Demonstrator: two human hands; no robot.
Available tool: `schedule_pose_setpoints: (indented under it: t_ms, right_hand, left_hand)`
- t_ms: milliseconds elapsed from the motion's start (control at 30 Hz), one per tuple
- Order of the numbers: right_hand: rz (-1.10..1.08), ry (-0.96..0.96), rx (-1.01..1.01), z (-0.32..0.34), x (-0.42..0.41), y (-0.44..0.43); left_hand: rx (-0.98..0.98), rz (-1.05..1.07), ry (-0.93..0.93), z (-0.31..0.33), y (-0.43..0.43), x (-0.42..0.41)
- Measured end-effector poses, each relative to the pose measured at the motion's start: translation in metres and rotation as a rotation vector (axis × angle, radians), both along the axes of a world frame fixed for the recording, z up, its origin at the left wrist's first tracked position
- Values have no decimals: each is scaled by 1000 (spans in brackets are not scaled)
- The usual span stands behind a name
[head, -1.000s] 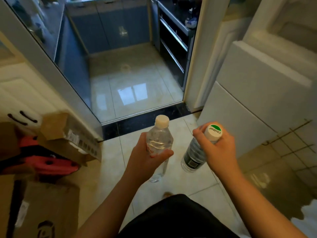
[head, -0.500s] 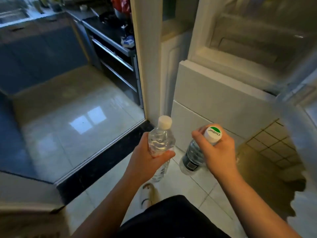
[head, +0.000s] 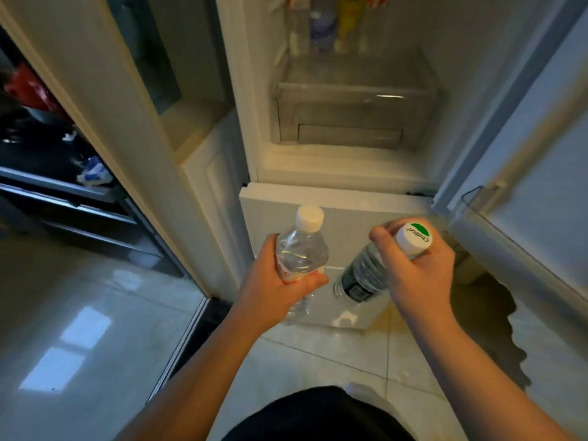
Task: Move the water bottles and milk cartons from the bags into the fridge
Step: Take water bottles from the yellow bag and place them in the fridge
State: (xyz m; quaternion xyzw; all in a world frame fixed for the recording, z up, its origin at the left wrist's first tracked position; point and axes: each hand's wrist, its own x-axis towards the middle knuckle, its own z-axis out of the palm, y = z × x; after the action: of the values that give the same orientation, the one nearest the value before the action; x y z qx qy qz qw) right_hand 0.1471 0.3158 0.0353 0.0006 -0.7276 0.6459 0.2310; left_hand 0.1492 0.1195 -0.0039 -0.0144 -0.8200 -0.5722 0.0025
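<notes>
My left hand point(head: 273, 288) grips a clear water bottle point(head: 302, 249) with a plain white cap, held upright. My right hand point(head: 416, 272) grips a second water bottle point(head: 366, 275) near its neck; this one has a dark label and a white cap with a green mark, and it tilts to the right. Both bottles hang in front of the open fridge point(head: 343, 160), level with its closed lower drawer front point(head: 350, 205). Inside the fridge sits a clear crisper drawer point(head: 353, 113), with several bottles point(head: 331, 23) standing on the shelf above it.
The open fridge door point(head: 525, 173) stands at the right with a door shelf point(head: 477, 202). A white door frame point(head: 105, 128) and a white cabinet point(head: 206, 186) flank the fridge on the left. Beyond the frame is a kitchen with dark shelving point(head: 63, 186) and glossy floor tiles.
The view has swung right from the kitchen doorway to the open fridge. Both hands keep their bottles and now hang straight in front of the fridge.
</notes>
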Motion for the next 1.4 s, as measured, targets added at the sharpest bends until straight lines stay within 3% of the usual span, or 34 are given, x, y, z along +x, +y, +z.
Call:
schedule_pose_setpoints:
  t_ms: [533,733,1000,1200,1400]
  right_hand:
    - [-98,479,-221,108,-245,6]
    - [-142,574,-227,146,-314,10]
    - [-207,466,-253,165,-393,28]
    - [-187,222,-122,165,-440,37]
    - [-97,151,14,175,-468,43]
  left_hand:
    - [114,21,470,126,32,-262]
    - [234,80,568,156,47,-334]
    - [277,-2,535,170,66,-412]
    - [324,-76,419,161,85,-459]
    - [298,-63,360,149,90,-486]
